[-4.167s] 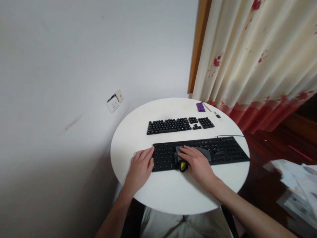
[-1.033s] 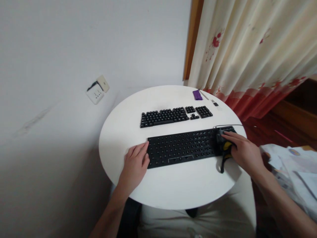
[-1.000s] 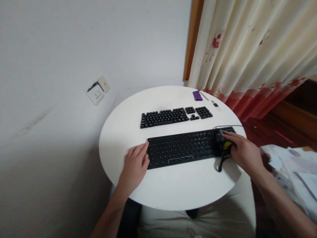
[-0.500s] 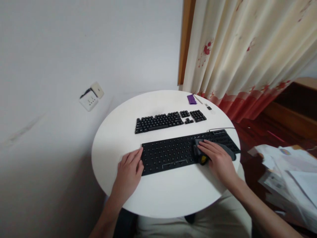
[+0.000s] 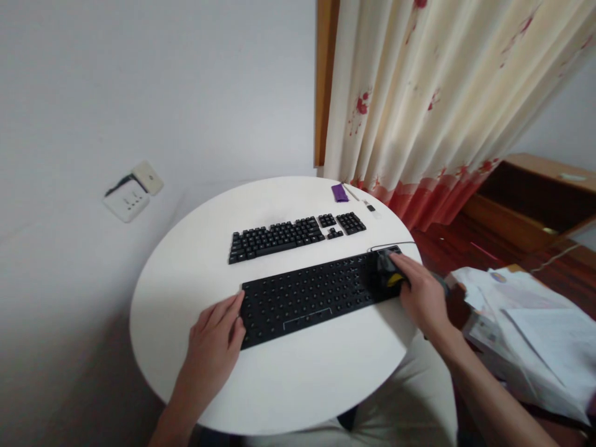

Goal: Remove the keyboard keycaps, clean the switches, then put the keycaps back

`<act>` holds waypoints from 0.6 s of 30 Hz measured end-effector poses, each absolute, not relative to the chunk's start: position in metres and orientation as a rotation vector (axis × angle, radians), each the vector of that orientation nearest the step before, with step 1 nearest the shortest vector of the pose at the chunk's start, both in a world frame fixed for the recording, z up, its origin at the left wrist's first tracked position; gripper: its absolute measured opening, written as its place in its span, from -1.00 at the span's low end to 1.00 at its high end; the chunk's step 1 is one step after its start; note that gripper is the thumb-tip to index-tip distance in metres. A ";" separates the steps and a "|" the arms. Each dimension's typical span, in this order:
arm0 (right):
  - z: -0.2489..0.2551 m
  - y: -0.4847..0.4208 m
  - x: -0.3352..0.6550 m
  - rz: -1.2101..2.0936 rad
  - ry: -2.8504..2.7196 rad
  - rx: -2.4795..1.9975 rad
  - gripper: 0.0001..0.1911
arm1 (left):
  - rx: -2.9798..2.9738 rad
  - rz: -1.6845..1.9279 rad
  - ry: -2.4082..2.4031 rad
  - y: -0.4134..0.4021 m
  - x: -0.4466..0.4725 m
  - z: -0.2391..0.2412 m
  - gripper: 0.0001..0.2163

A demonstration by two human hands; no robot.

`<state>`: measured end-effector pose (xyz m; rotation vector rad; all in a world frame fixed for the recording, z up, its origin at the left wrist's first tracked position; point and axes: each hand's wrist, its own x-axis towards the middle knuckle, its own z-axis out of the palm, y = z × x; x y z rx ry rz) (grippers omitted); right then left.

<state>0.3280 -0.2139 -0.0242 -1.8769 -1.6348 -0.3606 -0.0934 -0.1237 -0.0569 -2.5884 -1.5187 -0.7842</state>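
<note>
The right grip [image 5: 423, 297] wraps a dark tool [image 5: 384, 268] at the two o'clock end of the bare keyboard base [image 5: 302, 297]; the left grip [image 5: 215, 340] lies flat, thumb spread, against its eight o'clock edge. Toward twelve o'clock on the tabletop [image 5: 279, 397], keycaps [image 5: 274, 241] lie already off; what remains is unclear, the tool being blurred and partly hidden.

The left hand [image 5: 215, 338] is on the near left side, palm down. Its fingers [image 5: 227, 305] are close together, almost straight, and its thumb [image 5: 237, 333] sticks out. The left arm [image 5: 179, 406] reaches in from the near side. The right hand [image 5: 423, 297] is farther away, on the right, curled in a grip. The right arm [image 5: 479, 379] slants in from the near right.
</note>
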 end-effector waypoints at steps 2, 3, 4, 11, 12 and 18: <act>-0.027 -0.211 0.303 -0.265 -1.882 -1.733 -0.27 | -2.592 -0.781 -1.504 -0.123 -0.094 -0.058 -0.58; -0.030 -0.210 0.295 -0.248 -1.937 -1.704 -0.27 | -2.596 -0.780 -1.502 -0.123 -0.094 -0.058 -0.58; -0.032 -0.210 0.292 -0.239 -1.962 -1.697 -0.27 | -2.599 -0.780 -1.502 -0.122 -0.094 -0.058 -0.58; -0.031 -0.220 0.356 -0.342 -1.657 -1.971 -0.42 | -2.589 -0.784 -1.544 -0.125 -0.092 -0.056 -0.57; -0.030 -0.221 0.365 -0.356 -1.589 -2.026 -0.43 | -2.592 -0.778 -1.550 -0.126 -0.092 -0.055 -0.57; -0.026 -0.213 0.320 -0.307 -1.556 -1.827 -0.39 | -2.613 -0.784 -1.566 -0.129 -0.090 -0.053 -0.58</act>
